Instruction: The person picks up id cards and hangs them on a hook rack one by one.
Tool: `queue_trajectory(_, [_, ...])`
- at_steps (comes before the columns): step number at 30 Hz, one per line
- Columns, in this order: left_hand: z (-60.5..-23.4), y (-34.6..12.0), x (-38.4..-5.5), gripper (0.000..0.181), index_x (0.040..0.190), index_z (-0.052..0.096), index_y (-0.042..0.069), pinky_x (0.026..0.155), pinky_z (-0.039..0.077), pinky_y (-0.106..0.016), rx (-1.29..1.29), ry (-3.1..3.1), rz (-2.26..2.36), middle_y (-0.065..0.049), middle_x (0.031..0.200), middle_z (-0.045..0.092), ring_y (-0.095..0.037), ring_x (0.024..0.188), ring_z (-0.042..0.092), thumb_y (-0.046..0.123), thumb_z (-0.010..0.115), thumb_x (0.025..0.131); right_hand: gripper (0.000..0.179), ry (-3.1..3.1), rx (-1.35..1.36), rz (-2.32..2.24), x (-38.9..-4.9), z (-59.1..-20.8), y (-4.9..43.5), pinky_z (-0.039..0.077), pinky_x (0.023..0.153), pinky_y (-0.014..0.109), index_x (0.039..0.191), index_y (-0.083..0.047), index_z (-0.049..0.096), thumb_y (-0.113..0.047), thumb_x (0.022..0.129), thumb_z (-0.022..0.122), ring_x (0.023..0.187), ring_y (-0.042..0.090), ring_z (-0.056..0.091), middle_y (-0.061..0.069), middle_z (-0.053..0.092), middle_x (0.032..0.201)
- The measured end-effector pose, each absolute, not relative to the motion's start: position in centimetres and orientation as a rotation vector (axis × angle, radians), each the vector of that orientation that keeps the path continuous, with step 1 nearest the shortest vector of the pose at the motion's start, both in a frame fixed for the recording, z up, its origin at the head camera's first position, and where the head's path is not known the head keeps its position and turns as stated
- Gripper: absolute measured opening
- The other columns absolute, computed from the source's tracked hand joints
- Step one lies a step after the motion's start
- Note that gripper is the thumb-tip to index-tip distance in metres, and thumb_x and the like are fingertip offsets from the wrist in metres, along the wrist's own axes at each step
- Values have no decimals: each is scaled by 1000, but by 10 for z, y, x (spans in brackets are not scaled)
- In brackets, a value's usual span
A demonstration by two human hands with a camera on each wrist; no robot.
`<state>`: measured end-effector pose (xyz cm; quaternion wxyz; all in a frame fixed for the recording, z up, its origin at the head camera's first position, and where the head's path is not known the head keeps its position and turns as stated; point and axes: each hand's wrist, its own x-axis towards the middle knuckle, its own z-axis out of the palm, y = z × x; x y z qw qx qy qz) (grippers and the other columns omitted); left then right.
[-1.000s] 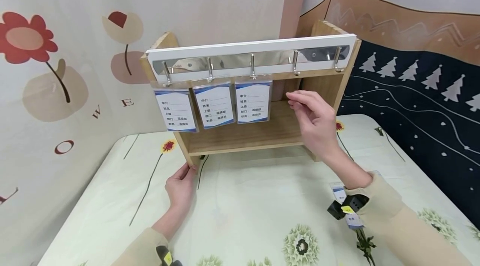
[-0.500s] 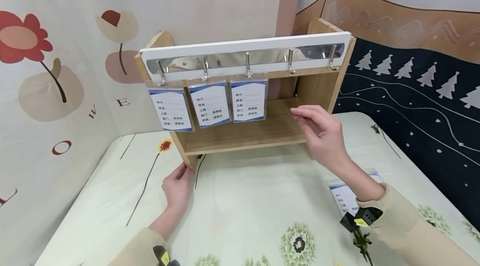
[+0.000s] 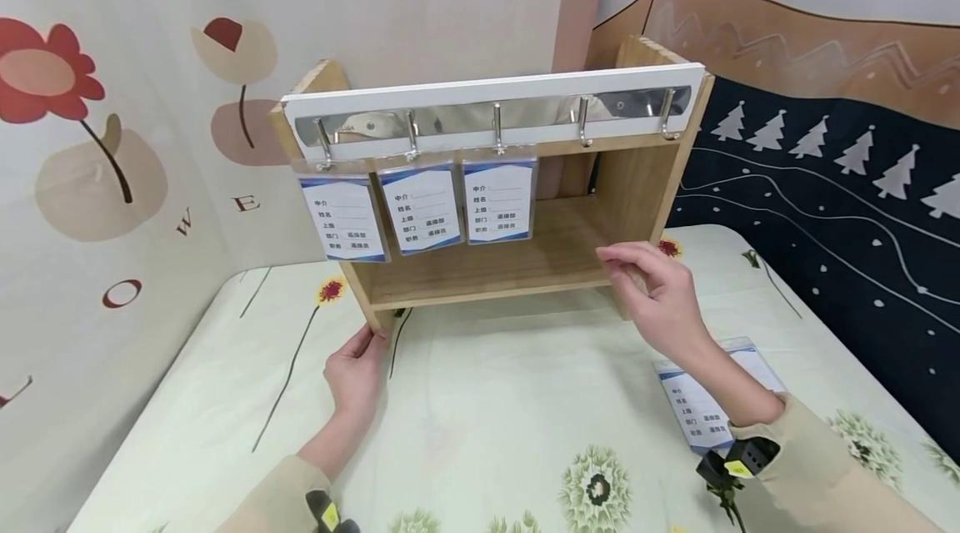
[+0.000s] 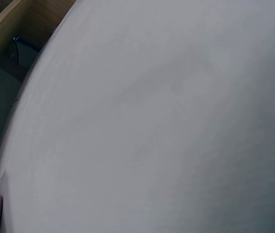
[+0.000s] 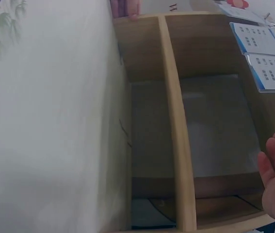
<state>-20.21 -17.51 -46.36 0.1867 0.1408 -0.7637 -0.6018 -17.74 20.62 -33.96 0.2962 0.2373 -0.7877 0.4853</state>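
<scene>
A small wooden shelf point(image 3: 495, 270) stands on the cloth-covered table, with a white hook rail point(image 3: 480, 91) along its top front. Three clear-sleeved name badges hang from the left hooks: the left badge point(image 3: 343, 218), the middle badge point(image 3: 420, 208) and the third badge point(image 3: 498, 199). The two hooks at the right are bare. My left hand point(image 3: 352, 374) pinches the foot of the shelf's left side panel between thumb and fingers. In front of the shelf's lower right corner hovers my right hand point(image 3: 663, 304), fingers loosely bent and nothing in them.
More badges point(image 3: 697, 412) lie overlapped on the table at the right, partly under my right forearm. The flowered tablecloth point(image 3: 487, 399) covers the table. Patterned curtains point(image 3: 450, 7) hang behind the shelf and down both sides.
My right hand has come down and slightly right, away from the hook rail, uncovering more of the badges on the table. My left hand keeps its place at the shelf's foot.
</scene>
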Motion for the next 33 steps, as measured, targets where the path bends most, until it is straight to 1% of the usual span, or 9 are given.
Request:
queue_trajectory(3, [-464, -176, -203, 36, 133, 64, -2, 81, 49, -6, 398, -2157, -1698, -22, 127, 65, -29, 120, 63, 12, 66, 100, 26, -2119, 611, 1295, -177, -345, 209, 51, 93, 15, 116, 8, 71, 17, 93, 62, 104, 5, 64, 14, 71, 113])
queue_trajectory(7, [-464, -176, -203, 36, 133, 64, -2, 80, 49, -5, 401, -2153, -1699, -21, 126, 66, -29, 120, 63, 11, 67, 99, 27, -2162, 604, 1274, -175, -352, 213, 51, 92, 13, 117, 7, 71, 17, 94, 61, 102, 5, 62, 13, 71, 113])
queue_trajectory(14, [-464, -175, -203, 36, 132, 64, -3, 80, 50, -7, 400, -2132, -1711, -22, 124, 66, -30, 118, 64, 10, 67, 99, 24, -2214, 604, 1226, -171, -366, 220, 50, 87, 11, 116, 3, 73, 11, 95, 62, 96, 17, 62, 10, 72, 112])
queue_trajectory(16, [-464, -175, -203, 37, 133, 64, -3, 80, 49, -6, 405, -2144, -1706, -22, 125, 66, -29, 118, 63, 11, 67, 99, 25, -2212, 599, 1206, -170, -370, 221, 50, 85, 11, 115, 2, 73, 11, 94, 63, 94, 18, 62, 9, 72, 110])
queue_trajectory(20, [-462, -175, -203, 37, 133, 64, -3, 80, 50, -7, 403, -2151, -1702, -22, 125, 66, -29, 118, 64, 13, 68, 99, 26, -2214, 569, 1186, -169, -375, 225, 49, 82, 10, 113, 1, 74, 14, 92, 64, 92, 10, 61, 9, 73, 106])
queue_trajectory(23, [-463, -175, -203, 36, 132, 65, -2, 80, 50, -7, 404, -2145, -1701, -21, 124, 66, -28, 116, 64, 13, 68, 99, 29, -2222, 543, 1188, -170, -376, 229, 49, 82, 9, 113, 3, 74, 17, 91, 62, 92, 4, 60, 12, 72, 105])
queue_trajectory(27, [-464, -176, -204, 36, 132, 65, -1, 80, 50, -7, 413, -2142, -1708, -20, 124, 67, -27, 116, 64, 12, 69, 99, 31, -2233, 514, 1184, -169, -378, 235, 49, 82, 8, 115, 2, 74, 17, 91, 60, 91, 3, 59, 13, 71, 104])
queue_trajectory(31, [-463, -176, -203, 37, 132, 65, -1, 80, 49, -6, 411, -2147, -1711, -20, 125, 66, -27, 117, 64, 13, 68, 99, 32, -2248, 469, 1178, -166, -380, 242, 48, 81, 8, 117, -1, 75, 14, 93, 61, 90, 4, 59, 6, 71, 104])
queue_trajectory(33, [-463, -176, -203, 37, 132, 65, -2, 80, 49, -6, 411, -2149, -1709, -21, 125, 66, -25, 116, 64, 13, 69, 99, 32, -2249, 451, 1186, -164, -381, 245, 48, 81, 8, 117, -2, 75, 14, 93, 62, 90, 4, 58, 3, 70, 104])
